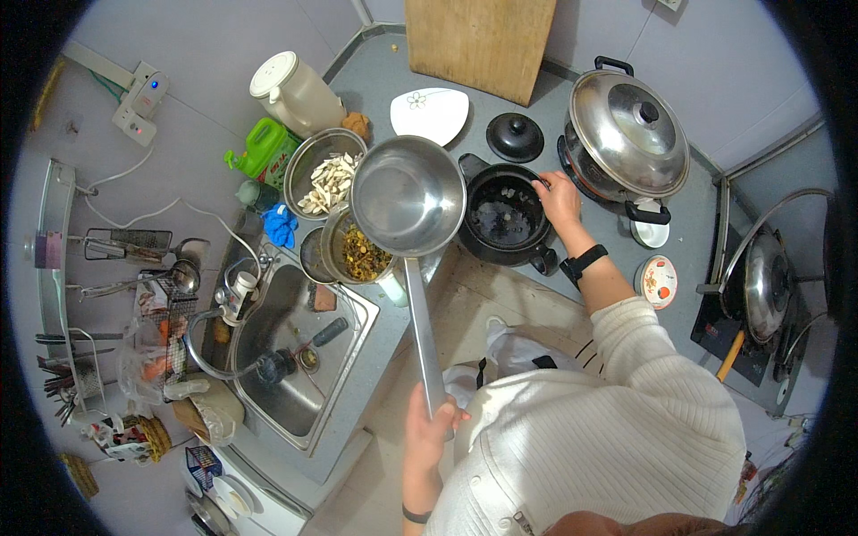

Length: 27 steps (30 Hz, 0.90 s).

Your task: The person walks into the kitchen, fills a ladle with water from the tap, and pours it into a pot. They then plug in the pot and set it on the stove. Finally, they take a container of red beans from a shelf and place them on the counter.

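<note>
My left hand (434, 410) grips the long handle of a stainless steel saucepan (409, 194), whose bowl hangs over the counter's inner corner, its bare inside facing up. With my right hand (560, 197), I hold the rim of a black clay pot (506, 251); some water and pale bits show inside it. The pot's black lid (515, 137) lies behind it on the counter. Just left of the saucepan are a steel bowl of sliced pale mushrooms (332, 184) and a container of chopped yellow-green food (364, 254), partly covered by the saucepan.
At left is a sink (295, 375) with a faucet hose. A white plate (429, 114), wooden board (479, 47), cream kettle (298, 94) and green jug (265, 151) stand behind. To the right are a large lidded steel pot (630, 134), small bowls (657, 281) and a lidded wok (767, 288).
</note>
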{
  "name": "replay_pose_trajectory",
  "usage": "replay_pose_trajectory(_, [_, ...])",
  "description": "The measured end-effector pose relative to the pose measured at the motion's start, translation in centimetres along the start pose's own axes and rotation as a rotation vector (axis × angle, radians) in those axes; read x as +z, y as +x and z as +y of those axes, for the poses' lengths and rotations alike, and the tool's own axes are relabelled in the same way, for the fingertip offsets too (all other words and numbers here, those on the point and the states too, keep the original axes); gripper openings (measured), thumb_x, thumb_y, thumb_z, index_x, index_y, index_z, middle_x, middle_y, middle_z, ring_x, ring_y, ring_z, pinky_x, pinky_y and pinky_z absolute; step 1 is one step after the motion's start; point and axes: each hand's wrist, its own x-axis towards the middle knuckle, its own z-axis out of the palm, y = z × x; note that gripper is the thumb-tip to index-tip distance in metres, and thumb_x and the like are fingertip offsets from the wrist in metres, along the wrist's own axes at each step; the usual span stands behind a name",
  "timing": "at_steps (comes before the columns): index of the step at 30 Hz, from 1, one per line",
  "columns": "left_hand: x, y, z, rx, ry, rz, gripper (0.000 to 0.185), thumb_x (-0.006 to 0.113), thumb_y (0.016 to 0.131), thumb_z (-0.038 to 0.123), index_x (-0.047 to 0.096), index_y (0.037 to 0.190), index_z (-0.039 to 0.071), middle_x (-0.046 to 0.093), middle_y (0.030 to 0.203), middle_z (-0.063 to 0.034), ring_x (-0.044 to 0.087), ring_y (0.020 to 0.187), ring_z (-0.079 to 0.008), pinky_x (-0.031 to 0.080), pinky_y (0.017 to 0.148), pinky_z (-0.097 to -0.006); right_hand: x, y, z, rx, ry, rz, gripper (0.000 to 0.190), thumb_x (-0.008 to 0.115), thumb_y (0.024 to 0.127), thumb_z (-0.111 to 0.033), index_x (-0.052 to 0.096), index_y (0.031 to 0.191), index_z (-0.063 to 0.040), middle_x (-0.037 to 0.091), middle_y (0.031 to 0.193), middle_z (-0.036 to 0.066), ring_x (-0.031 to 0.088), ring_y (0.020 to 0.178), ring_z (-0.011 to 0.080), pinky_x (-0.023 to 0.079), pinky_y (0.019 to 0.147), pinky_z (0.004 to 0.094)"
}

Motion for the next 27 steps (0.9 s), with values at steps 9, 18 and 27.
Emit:
replay_pose_trajectory(9, [0.1, 0.3, -0.1, -0.006, 0.026, -0.009, 0.025, 0.049, 0.081, 0.005, 0.038, 0.103, -0.002, 0.046, 0.072, -0.0047, 0.045, 0.059, -0.0106, 0.049, 0.065, -0.0303, 0.6, 0.8, 0.8, -0.017, 0.099, 0.063, 0.021, 0.06, 0.077, -0.025, 0.065, 0.079, -0.005, 0.06, 0.083, 0.01, 0.058, 0.073, 0.03, 0.045, 0.064, 0.0365])
replay_pose_trajectory(18, [0.4, 0.7, 0.3, -0.014, 0.064, -0.038, 0.023, 0.049, 0.081, 0.005, 0.04, 0.101, -0.002, 0.047, 0.071, -0.0043, 0.045, 0.058, -0.0101, 0.049, 0.064, -0.0297, -1.7, 0.9, 0.0, -0.153, 0.363, 0.218, 0.016, 0.061, 0.077, -0.015, 0.063, 0.08, 0.0, 0.06, 0.076, 0.01, 0.057, 0.064, 0.0229, 0.043, 0.058, 0.0296])
replay_pose_trajectory(27, [1.2, 3.3, 0.9, -0.106, 0.018, -0.24, 0.032, 0.05, 0.08, 0.008, 0.039, 0.108, -0.002, 0.048, 0.072, -0.0055, 0.046, 0.059, -0.0121, 0.047, 0.063, -0.0301, -9.0, -3.7, -1.8, -0.201, 0.366, 0.234, 0.009, 0.061, 0.076, -0.01, 0.064, 0.08, -0.003, 0.06, 0.073, 0.008, 0.057, 0.061, 0.02, 0.044, 0.055, 0.0277])
